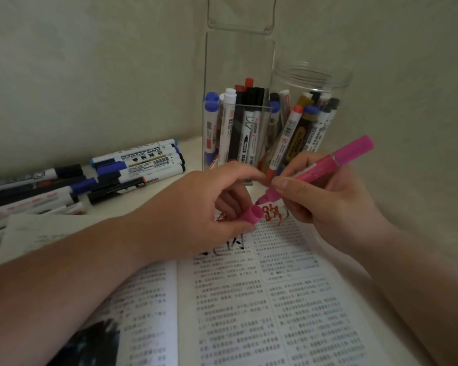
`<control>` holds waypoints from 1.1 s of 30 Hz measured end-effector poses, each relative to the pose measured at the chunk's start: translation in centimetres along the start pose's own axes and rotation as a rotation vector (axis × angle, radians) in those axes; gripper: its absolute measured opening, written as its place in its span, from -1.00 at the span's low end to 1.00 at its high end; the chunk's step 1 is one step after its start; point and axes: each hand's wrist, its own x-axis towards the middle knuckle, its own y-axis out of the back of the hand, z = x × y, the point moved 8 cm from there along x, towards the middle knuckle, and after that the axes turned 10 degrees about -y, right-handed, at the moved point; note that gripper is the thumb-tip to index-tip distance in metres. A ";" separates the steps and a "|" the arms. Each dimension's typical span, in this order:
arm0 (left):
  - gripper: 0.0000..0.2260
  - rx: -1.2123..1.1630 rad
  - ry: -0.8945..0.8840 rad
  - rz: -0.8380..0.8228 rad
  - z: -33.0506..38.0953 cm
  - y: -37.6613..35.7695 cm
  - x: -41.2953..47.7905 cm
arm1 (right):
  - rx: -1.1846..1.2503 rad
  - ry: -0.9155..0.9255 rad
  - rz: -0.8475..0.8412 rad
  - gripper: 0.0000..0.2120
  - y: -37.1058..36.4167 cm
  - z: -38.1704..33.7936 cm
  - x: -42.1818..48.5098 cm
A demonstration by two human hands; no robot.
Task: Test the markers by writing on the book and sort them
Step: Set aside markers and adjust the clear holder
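The right hand [325, 199] holds the pink marker [320, 167], tip by the book [275, 299]. The left hand [204, 207] pinches its cap [253, 216]. It looks like testing; next, cap it and sort it.

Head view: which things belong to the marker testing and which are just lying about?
In use: uncapped pink marker in the right hand; pink cap in the left hand; open printed book; loose pile of whiteboard markers; clear square box of markers; round clear jar of markers.
Lying about: clear plastic piece above the box.
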 end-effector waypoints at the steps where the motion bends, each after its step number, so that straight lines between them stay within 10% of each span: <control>1: -0.49 -0.010 0.007 -0.001 -0.1 0.0 0.0 | 0.018 0.003 -0.007 -0.85 0.0 -0.1 0.0; 16: -0.41 -0.006 0.080 0.027 -0.2 0.3 0.0 | -0.463 -0.029 0.018 -0.62 -1.9 -0.4 -0.5; 33: -0.33 -0.021 0.135 0.060 -1.2 1.4 -0.4 | -0.658 -0.016 -0.039 -0.82 -4.4 -0.7 0.1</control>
